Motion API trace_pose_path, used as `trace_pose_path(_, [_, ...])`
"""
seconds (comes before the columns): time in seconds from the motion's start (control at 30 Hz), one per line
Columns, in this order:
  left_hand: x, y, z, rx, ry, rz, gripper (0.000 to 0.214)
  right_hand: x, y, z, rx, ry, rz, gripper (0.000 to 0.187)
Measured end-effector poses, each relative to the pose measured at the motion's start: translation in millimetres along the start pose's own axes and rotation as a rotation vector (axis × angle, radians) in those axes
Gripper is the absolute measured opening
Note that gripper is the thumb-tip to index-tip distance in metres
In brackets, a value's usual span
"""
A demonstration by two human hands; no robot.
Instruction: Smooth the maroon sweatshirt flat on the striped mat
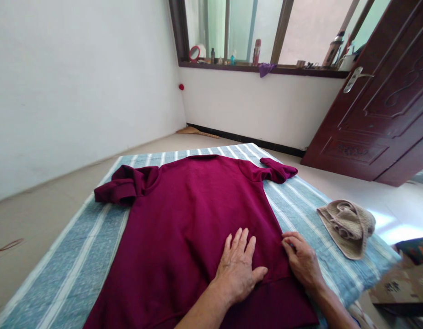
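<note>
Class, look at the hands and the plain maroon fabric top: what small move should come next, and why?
Probably the right hand should draw the side edge of the plain maroon fabric top slightly inward: its fingers are curled at that edge, while the left hand lies flat on the cloth beside it.

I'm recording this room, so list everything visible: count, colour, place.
sweatshirt: 1, maroon, on striped cover
striped cover: 1, blue and white, beneath sweatshirt
hat: 1, brown, on striped cover
broom: 1, straw-coloured, floor, far corner
cord: 1, reddish, floor, left
cardboard box: 1, brown, lower right
door: 1, dark red, right
walls: 2, white, left, far
window: 1, brown-framed, far wall
windowsill: 1, brown, below window
mirror: 1, red-rimmed, windowsill
bottles: several, mixed colours, windowsill
rag: 1, purple, over windowsill
left hand: 1, bare, flat on sweatshirt
right hand: 1, bare, fingers at sweatshirt's edge
</note>
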State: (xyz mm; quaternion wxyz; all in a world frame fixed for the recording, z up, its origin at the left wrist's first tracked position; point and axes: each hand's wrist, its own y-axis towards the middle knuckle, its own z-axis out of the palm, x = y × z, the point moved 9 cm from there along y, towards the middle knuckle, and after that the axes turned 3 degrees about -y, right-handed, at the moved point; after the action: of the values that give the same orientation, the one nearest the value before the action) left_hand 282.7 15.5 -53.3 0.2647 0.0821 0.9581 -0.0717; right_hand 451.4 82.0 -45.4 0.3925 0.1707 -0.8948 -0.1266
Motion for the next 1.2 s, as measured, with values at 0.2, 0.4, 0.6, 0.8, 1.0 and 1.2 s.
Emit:
trace_pose_path(0.2, [-0.4, -1.2, -1.0, 0.011, -0.009, -0.003, 0.079, -30.3, -10.2, -32.5, 0.021, -0.014, 0.216, 0.035])
trace_pose_path(0.4, [1.2, -0.4, 0.3, 0.025, -0.015, -0.006, 0.078, -57.8, -19.2, -90.2, -0.119, -0.310, 0.284, 0.034])
trace_pose_path(0.6, [0.3, -0.1, 0.4, 0.030, -0.014, -0.010, 0.078, -105.9, -49.4, -143.1, -0.194, -0.745, 0.294, 0.033])
trace_pose_path(0.8, [-0.5, 0.1, 0.3, 0.028, 0.001, -0.014, 0.078, -38.4, -43.9, -136.9, -0.351, -0.602, 0.025, 0.035])
trace_pose_path(1.0, [-0.9, 0.3, -1.0, 0.002, 0.036, -0.007, 0.077, 76.7, -23.7, -19.5, -0.001, -0.087, -0.367, 0.017])
trace_pose_path(1.2, [-1.5, 0.3, 0.3, 0.004, 0.035, -0.005, 0.073, 82.3, -16.3, 39.6, 0.227, -0.195, -0.340, 0.020])
